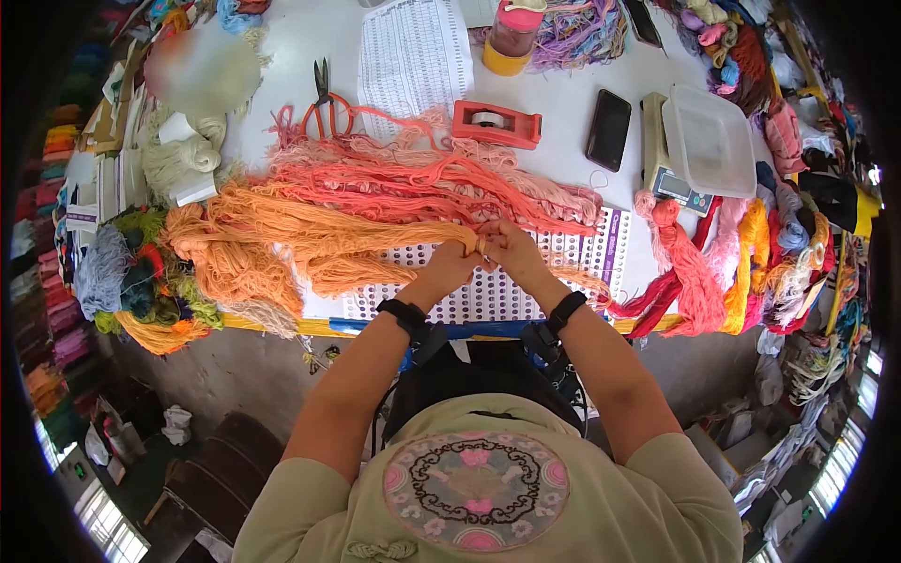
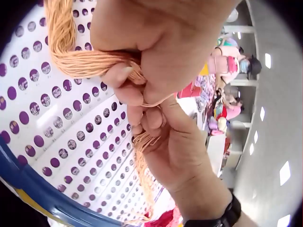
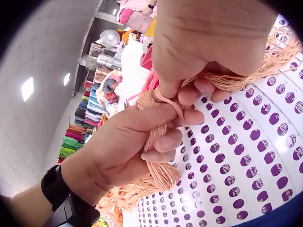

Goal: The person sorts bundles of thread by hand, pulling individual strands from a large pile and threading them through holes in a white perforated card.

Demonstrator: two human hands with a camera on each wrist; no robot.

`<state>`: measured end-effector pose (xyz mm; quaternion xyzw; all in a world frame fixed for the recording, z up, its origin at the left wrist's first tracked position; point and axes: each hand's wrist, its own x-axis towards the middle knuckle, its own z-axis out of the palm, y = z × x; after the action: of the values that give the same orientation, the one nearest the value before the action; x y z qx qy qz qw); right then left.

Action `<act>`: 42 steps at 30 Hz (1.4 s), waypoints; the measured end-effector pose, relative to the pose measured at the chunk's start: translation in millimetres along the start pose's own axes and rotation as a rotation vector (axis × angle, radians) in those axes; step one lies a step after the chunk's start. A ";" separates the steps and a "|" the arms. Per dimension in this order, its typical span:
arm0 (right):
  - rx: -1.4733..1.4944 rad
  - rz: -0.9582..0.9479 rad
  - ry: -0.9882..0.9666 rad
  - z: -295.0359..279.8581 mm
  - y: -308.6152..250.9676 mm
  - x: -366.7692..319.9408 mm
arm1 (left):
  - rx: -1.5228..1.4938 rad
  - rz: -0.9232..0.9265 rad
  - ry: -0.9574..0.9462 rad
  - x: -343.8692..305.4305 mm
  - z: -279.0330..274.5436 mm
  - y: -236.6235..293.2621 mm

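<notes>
A skein of light orange yarn point(image 1: 357, 230) runs from a heap at the left to both hands. My left hand point(image 1: 449, 267) grips it near its right end; in the right wrist view the left hand point(image 3: 123, 146) has fingers curled round the orange strands point(image 3: 163, 175). Close against it, my right hand point(image 1: 514, 253) pinches yarn, with a loop passing between the hands. The left wrist view shows loose orange ends point(image 2: 142, 161) coming out under the right hand point(image 2: 180, 151). Beneath lies a white board with rows of purple dots point(image 1: 469, 305).
Coral and pink skeins point(image 1: 422, 188) lie behind the hands. Farther back are scissors point(image 1: 324, 103), a red tape dispenser point(image 1: 497, 125), a printed sheet point(image 1: 413, 56) and a phone point(image 1: 609, 129). A scale with a clear tray point(image 1: 709, 141) stands right, near hanging coloured skeins point(image 1: 685, 272).
</notes>
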<state>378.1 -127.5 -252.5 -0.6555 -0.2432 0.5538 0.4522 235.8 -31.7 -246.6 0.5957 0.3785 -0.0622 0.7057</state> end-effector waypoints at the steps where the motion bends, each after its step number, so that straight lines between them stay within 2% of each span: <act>1: 0.099 0.048 -0.050 -0.4 -3.0 -0.4 | 0.110 0.052 0.034 -0.1 1.3 -3.4; 2: 0.094 0.046 -0.054 -1.4 -2.9 0.4 | 0.107 0.054 0.038 0.7 -0.8 -7.2; 4: -0.369 -0.064 0.011 -2.6 -2.7 1.3 | 0.860 0.336 0.321 -1.2 -10.9 -16.0; 5: -0.371 -0.066 0.010 -1.1 -4.1 0.7 | 0.859 0.337 0.324 -6.4 -18.2 -12.4; 7: -0.610 -0.187 0.080 4.4 -8.0 -3.9 | 0.304 -0.028 0.268 -25.6 -38.7 6.5; 9: -0.651 -0.160 0.125 11.0 -16.1 -7.8 | -0.335 -0.322 0.232 -43.0 -72.8 25.1; 10: -0.692 -0.130 0.169 13.4 -18.8 -8.7 | -0.588 -0.321 0.203 -55.3 -93.1 21.4; 11: -0.690 -0.133 0.176 14.3 -17.8 -7.9 | -0.695 -0.265 0.172 -68.4 -113.9 20.6; 12: -0.657 -0.130 0.178 14.5 -13.5 -6.2 | -0.808 -0.219 0.232 -90.6 -122.4 55.1; 13: -0.625 -0.127 0.181 14.1 -10.5 -5.0 | -0.814 -0.156 0.315 -104.4 -139.0 61.3; 14: -0.624 -0.130 0.188 13.7 -10.5 -4.5 | -0.930 -0.079 0.244 -111.1 -171.0 41.5; 15: -0.635 -0.083 0.165 13.9 -11.0 -3.9 | -0.894 0.004 0.345 -124.0 -182.6 52.4; 16: -0.647 -0.037 0.140 15.1 -11.6 -3.7 | -0.890 0.009 0.346 -129.9 -195.6 52.9; 18: -0.654 -0.061 0.157 16.9 -5.2 -1.7 | -0.977 0.342 0.700 -140.5 -215.4 61.0; 21: -0.573 -0.085 0.172 19.4 -1.9 -1.9 | -0.899 0.261 0.765 -149.3 -201.4 78.6; 22: -0.489 -0.082 0.166 22.6 -1.3 -2.8 | -0.809 0.215 0.657 -153.0 -181.3 91.2; 23: -0.441 -0.268 0.250 29.1 3.3 -3.9 | -0.717 0.171 0.551 -158.1 -159.1 100.9; 24: -0.440 -0.283 0.254 36.4 -9.4 -10.6 | -0.772 0.234 0.343 -159.4 -147.3 92.9; 26: -0.280 -0.252 0.285 55.5 -59.0 -35.7 | -0.753 0.265 0.197 -168.8 -108.4 106.7; 27: -0.058 -0.242 0.184 61.9 -75.0 -45.0 | -0.751 0.230 0.247 -170.5 -90.3 117.2; 28: -0.064 -0.257 0.191 70.0 -101.0 -61.2 | -0.688 0.280 0.218 -178.7 -74.6 136.5; 30: 0.265 -0.242 0.050 87.2 -159.1 -101.0 | -0.706 0.434 0.129 -182.0 -58.6 138.2; 31: 0.260 -0.259 0.054 92.7 -178.8 -115.8 | -0.701 0.450 0.122 -188.3 -53.1 145.5; 32: 0.239 -0.284 0.031 97.7 -195.5 -129.0 | -0.693 0.424 0.034 -196.8 -48.6 155.0; 33: 0.218 -0.308 0.006 101.0 -204.3 -138.1 | -0.683 0.396 -0.054 -204.1 -45.7 161.1; 34: 0.215 -0.324 0.009 101.9 -207.2 -144.0 | -0.674 0.410 -0.059 -209.3 -44.1 163.6; 36: 0.327 -0.327 -0.009 100.2 -213.2 -154.3 | -0.580 0.504 -0.121 -217.5 -42.6 169.2; 37: 0.331 -0.331 0.002 100.3 -217.5 -161.4 | -0.708 0.449 -0.172 -223.4 -44.1 172.2; 42: 0.386 -0.369 0.029 108.7 -225.6 -187.9 | -0.655 0.519 -0.050 -243.6 -30.4 181.5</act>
<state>265.9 -139.7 39.5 -0.5097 -0.2420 0.4886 0.6655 147.8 -41.9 45.6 0.4139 0.1984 0.2267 0.8590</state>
